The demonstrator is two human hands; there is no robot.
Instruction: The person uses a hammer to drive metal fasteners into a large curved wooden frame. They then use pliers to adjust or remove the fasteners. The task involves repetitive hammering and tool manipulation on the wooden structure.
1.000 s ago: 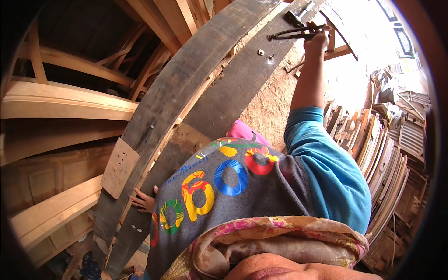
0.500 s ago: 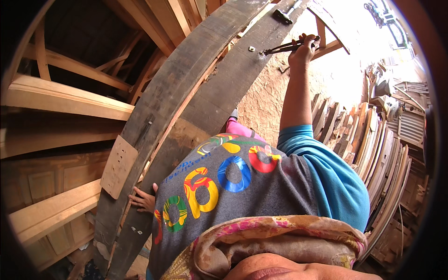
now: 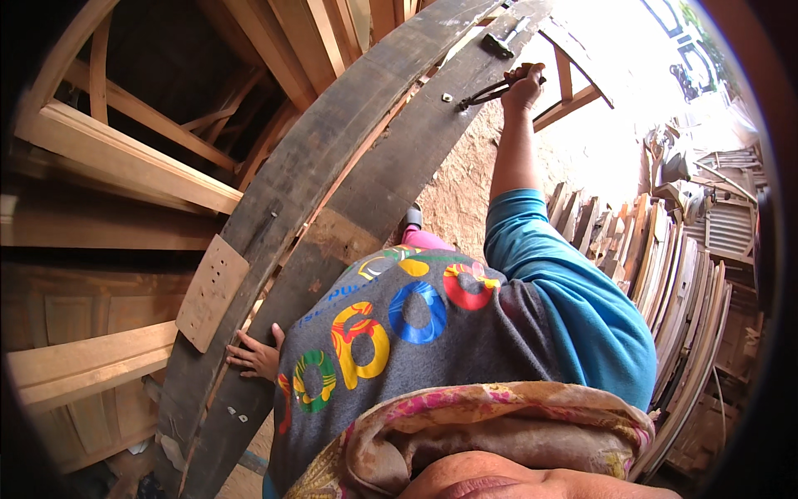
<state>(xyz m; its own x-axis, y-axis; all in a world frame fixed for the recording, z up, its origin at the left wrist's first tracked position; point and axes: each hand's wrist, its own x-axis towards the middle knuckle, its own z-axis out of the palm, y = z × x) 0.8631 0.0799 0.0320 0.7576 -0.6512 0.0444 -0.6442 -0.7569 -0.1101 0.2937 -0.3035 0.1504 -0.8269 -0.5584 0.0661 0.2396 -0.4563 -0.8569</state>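
My left hand (image 3: 253, 356) lies with fingers spread on the lower part of a long dark plank bench (image 3: 382, 170), its fingertips at the gap between two planks. At the far end, my right hand (image 3: 524, 86) is closed around the handles of dark metal pincers (image 3: 482, 96). Their jaws are at the bench's right edge, close to a small pale metal piece (image 3: 446, 98) on the plank. A hammer (image 3: 501, 43) lies on the bench beyond the pincers. Left of my left hand, a thin wooden board with small holes (image 3: 213, 293) rests on the bench.
Pale timber frames (image 3: 133, 158) and panelled doors (image 3: 100, 312) stand along the left. Stacked wood strips (image 3: 665, 258) lean at the right. A triangular wooden brace (image 3: 567, 104) juts out beyond my right hand. Small pale bits (image 3: 237, 413) lie on the near plank.
My right hand and the pincers have moved a little left, with the jaws closer to the small metal piece. My left hand stays on the plank. The whole view has shifted slightly.
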